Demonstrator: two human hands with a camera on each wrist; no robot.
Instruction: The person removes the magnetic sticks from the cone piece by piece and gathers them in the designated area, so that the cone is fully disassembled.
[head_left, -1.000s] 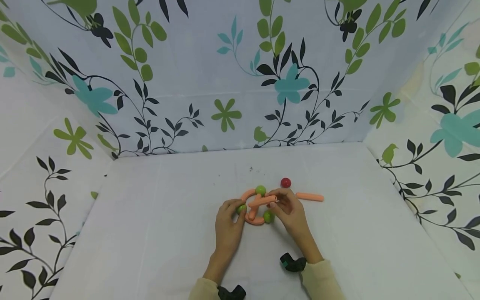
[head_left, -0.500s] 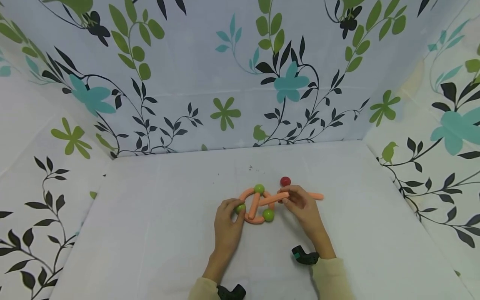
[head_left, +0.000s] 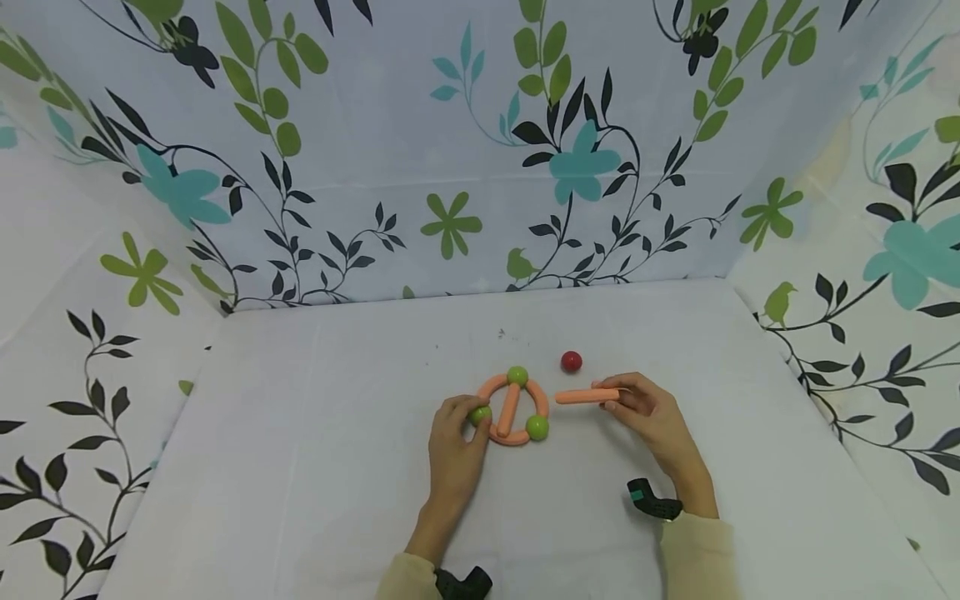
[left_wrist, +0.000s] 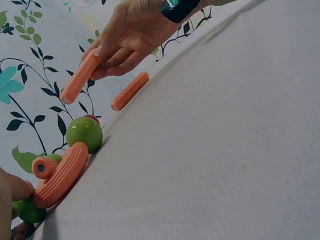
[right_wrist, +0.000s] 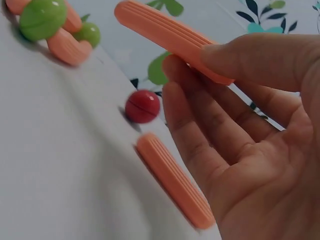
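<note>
White cloth covers the table (head_left: pixel 315 475) in front of me (behind it stands a sheet (head_left: pixel 390 108) with printed leaves). On the left, the left hand (head_left: pixel 455 446) pinches a green ball (head_left: pixel 480 415) between the thumb and the fingers. This ball is part of a ring (head_left: pixel 538 398), made with two other green balls (head_left: pixel 537 427) and curved orange sticks (head_left: pixel 510 440), which lies on the table. Across the inside goes a straight bar (head_left: pixel 508 410), also orange; its lower end is over the bottom curve. Further right and a little farther back, a red ball (head_left: pixel 572 362) rests on the cloth. Next I see a grooved orange stick (head_left: pixel 587 397), raised in the air, near the ring but apart from it. The right hand (head_left: pixel 660 425) grips it between thumb and finger, the other fingers bent loosely. Below this hand lies a second stick (right_wrist: pixel 175 182), one end just beside the red ball.
</note>
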